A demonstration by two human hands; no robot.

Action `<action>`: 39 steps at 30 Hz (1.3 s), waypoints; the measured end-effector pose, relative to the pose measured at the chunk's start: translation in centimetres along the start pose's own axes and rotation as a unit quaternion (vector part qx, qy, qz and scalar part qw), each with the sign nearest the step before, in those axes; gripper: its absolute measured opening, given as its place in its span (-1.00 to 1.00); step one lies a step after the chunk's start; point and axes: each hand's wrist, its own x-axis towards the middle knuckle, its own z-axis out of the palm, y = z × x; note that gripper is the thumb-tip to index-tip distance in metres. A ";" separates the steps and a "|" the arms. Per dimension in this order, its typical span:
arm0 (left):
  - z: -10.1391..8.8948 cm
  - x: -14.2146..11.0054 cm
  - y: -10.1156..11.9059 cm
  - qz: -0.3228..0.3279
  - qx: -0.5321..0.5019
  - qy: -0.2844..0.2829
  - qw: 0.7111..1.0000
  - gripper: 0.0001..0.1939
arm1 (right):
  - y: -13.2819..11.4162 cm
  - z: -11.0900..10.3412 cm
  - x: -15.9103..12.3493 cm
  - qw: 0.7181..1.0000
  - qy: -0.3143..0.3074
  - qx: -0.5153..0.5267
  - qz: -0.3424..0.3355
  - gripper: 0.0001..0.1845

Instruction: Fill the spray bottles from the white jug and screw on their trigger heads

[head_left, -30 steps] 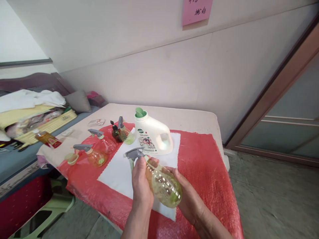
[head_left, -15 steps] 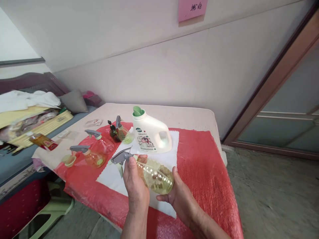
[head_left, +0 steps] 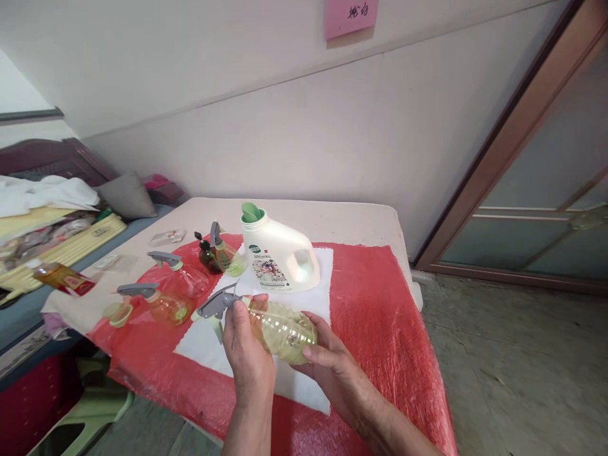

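Observation:
A clear yellow-green spray bottle [head_left: 284, 329] with a grey trigger head lies tilted across both hands, above a white cloth [head_left: 304, 388]. My left hand [head_left: 248, 351] is closed round its neck, thumb on top near the trigger. My right hand [head_left: 329, 354] grips the base end, with the thumb on the near side and fingers behind. Just beyond the hands stands a white jug [head_left: 280, 250] with a green piece in its open mouth. Several other spray bottles are to the left, among them an orange one [head_left: 168, 307] and a pinkish one [head_left: 187, 278].
A dark pump bottle [head_left: 207, 255] stands behind the spray bottles. A small green cup [head_left: 117, 313] sits on the red sheet [head_left: 375, 329] covering the table. An amber bottle [head_left: 61, 277] lies at the table's left edge, and a green stool [head_left: 90, 411] is below.
My right hand has turned on the bottle's base, its thumb now on the near side and fingers behind. The view has shifted, so everything sits slightly further left.

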 end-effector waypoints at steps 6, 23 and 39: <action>-0.1 0.1 0.4 -0.029 0.021 -0.020 0.999 -0.57 | 0.8 -0.9 0.6 0.996 0.052 -0.053 0.052 -0.35; -0.8 0.5 1.0 -0.046 0.004 -0.050 0.998 -0.64 | 0.4 -1.1 0.4 0.997 -0.047 -0.051 0.022 -0.48; 0.5 -1.4 -1.1 -0.017 0.201 -0.268 0.942 -0.48 | -1.9 -3.0 1.2 0.860 0.162 -0.431 -0.219 -0.27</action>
